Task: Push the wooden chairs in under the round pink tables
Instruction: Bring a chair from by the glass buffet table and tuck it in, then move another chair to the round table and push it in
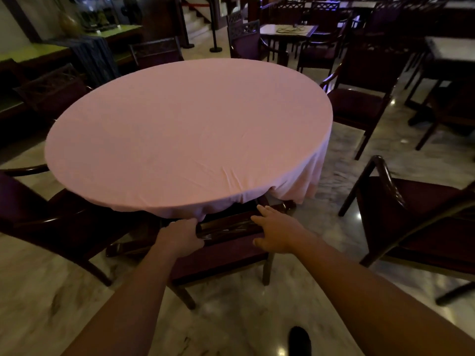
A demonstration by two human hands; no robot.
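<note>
Two hands worked the top rail of a wooden chair (226, 227) at the six o'clock edge of the round pink table (187, 134). The left hand (180, 237) curled its fingers around the rail, while the right hand (276, 232) lay on it with fingers straight and spread. The chair, dark and glossy with a purple padded seat, sat partly beneath the draped cloth, its back touching the hem. A further shove risked snagging that cloth on the rail and dragging it askew, or pinching fingers against the tabletop. At four o'clock, another chair (416, 219) stood well apart from the table, seemingly awaiting its turn.
</note>
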